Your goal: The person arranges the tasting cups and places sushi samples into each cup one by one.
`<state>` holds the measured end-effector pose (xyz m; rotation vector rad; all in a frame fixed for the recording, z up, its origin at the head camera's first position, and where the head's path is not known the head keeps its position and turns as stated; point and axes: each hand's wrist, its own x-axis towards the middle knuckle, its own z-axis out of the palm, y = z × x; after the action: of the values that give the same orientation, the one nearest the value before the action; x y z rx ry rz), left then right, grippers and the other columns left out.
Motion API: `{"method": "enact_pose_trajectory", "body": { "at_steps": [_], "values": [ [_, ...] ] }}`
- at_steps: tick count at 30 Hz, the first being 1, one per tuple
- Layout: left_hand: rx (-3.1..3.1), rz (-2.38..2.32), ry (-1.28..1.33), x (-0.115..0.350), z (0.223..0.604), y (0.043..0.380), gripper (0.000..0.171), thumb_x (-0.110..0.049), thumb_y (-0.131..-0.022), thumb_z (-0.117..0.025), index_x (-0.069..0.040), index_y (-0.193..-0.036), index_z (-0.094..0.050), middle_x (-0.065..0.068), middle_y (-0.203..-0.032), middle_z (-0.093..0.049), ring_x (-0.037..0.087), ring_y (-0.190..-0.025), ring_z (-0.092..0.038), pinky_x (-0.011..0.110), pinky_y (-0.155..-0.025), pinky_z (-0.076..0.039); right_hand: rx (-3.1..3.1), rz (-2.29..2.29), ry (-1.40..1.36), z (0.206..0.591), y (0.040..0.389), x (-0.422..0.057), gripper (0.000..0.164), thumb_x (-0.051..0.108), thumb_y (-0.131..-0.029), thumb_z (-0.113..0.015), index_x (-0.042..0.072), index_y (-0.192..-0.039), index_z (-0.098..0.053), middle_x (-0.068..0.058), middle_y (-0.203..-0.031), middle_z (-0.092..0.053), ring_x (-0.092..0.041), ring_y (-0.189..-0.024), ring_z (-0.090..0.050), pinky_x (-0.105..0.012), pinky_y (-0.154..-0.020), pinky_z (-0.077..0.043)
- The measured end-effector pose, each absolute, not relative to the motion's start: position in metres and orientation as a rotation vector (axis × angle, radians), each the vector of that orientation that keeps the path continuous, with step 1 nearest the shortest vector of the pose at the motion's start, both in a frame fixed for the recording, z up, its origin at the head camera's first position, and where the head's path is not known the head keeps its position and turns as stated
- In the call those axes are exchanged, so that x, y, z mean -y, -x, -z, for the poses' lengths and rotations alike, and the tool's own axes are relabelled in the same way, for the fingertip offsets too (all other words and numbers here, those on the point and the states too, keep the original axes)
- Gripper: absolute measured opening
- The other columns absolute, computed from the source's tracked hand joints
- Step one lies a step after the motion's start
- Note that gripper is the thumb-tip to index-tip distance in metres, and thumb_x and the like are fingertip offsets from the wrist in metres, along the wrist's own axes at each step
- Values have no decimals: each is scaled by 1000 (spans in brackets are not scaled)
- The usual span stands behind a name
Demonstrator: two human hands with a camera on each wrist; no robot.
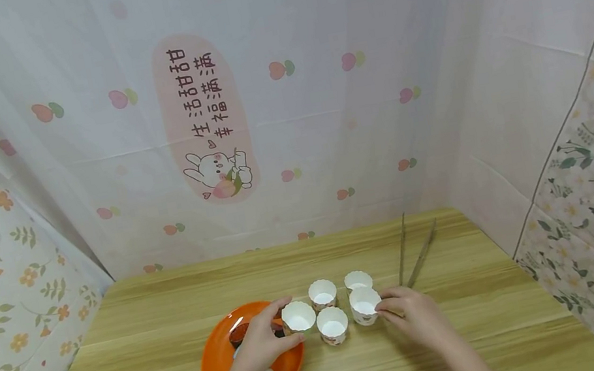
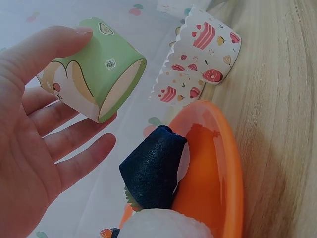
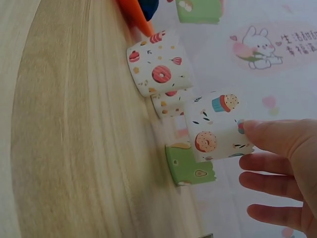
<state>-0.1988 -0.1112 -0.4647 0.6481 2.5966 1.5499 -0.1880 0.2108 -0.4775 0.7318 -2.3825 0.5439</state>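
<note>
Presently, at the frame's lower centre, your left hand [image 1: 260, 346] pinches the green cup [image 1: 298, 318] by the orange plate's [image 1: 290, 369] right rim, your right hand [image 1: 411, 312] pinches the cupcake-print cup [image 1: 364, 303], and the front red-print cup [image 1: 333, 327] stands between, nearer your left.

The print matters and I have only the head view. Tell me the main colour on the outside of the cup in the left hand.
Observer: The left wrist view shows mostly green on the cup that the left hand holds.
Operator: Now give me the print on the one at the right hand.
Observer: In the right wrist view, the white cup pinched by the right hand carries a cupcake and a doughnut.
Operator: Tell me the colour of the cup just behind that one.
Observer: The rear cup is green outside, as the right wrist view shows.
</note>
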Motion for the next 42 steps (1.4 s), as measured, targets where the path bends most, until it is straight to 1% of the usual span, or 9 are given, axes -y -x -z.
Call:
{"method": "enact_pose_trajectory", "body": {
  "at_steps": [9, 18, 23, 27, 36, 42],
  "values": [
    [-2602, -1544, -641, 112, 463, 199, 69, -29, -79, -80, -11, -139, -49, 8, -124, -56, 21, -85, -54, 29, -68, -50, 2516, -523, -699, 481, 187, -213, 10, 13, -75, -81, 14, -83, -76, -6, -98, -69, -20, -86, -66, -38, -71, -56],
    [-2597, -1553, -654, 112, 464, 198, 69, -29, -79, -80, -10, -139, -49, 8, -124, -56, 21, -83, -54, 28, -67, -50, 2538, -499, -715, 487, 189, -216, 8, 14, -75, -81, 14, -82, -76, -4, -95, -68, -18, -84, -65, -37, -70, -55],
    [-2589, -1561, -651, 111, 464, 199, 70, -29, -79, -80, -10, -138, -49, 8, -124, -56, 21, -83, -54, 28, -66, -51, 2581, -466, -736, 490, 190, -216, 4, 18, -78, -79, 15, -81, -77, -4, -97, -69, -19, -87, -65, -38, -73, -55],
    [-2587, -1562, -646, 111, 464, 199, 70, -30, -78, -80, -11, -138, -50, 8, -124, -56, 21, -84, -54, 28, -66, -51, 2601, -483, -719, 492, 190, -215, 5, 18, -78, -79, 15, -82, -77, -5, -98, -69, -20, -89, -66, -39, -75, -54],
    [-2614, -1546, -657, 110, 463, 198, 70, -30, -78, -80, -10, -138, -50, 7, -125, -57, 20, -86, -55, 30, -70, -50, 2607, -497, -687, 491, 189, -215, 9, 16, -77, -80, 15, -85, -77, -6, -99, -69, -21, -89, -66, -40, -75, -55],
    [-2609, -1548, -669, 110, 463, 197, 69, -28, -79, -79, -9, -138, -49, 8, -128, -56, 21, -91, -55, 33, -74, -51, 2634, -503, -661, 490, 188, -214, 10, 16, -77, -79, 14, -87, -77, -9, -100, -69, -24, -90, -66, -43, -77, -54]
  ]
}}
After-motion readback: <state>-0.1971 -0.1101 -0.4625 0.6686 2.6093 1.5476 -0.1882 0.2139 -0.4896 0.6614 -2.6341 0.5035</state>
